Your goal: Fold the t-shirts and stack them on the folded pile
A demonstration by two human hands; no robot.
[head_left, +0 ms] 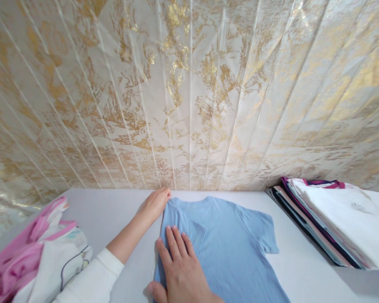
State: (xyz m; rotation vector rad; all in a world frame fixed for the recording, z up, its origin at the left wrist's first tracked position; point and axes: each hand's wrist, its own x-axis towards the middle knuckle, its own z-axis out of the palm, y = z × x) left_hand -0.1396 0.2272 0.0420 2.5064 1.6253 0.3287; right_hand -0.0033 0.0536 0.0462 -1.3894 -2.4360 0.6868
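A light blue T-shirt (227, 240) lies spread on the white table, its neckline toward the wall and one short sleeve out to the right. Its left side is folded inward. With fingers closed, my left hand (156, 204) pinches the shirt's upper left corner by the shoulder. My right hand (185, 269) rests flat on the folded left part, palm down and fingers stretched out. The lower end of the shirt runs out of view.
On the right stands a stack of folded clothes (344, 223), a white garment on top. Crumpled pink and white clothes (41, 252) lie at the left, beside my left sleeve. Behind the white table (97, 206) rises a wall covering (189, 105) with gold patterns.
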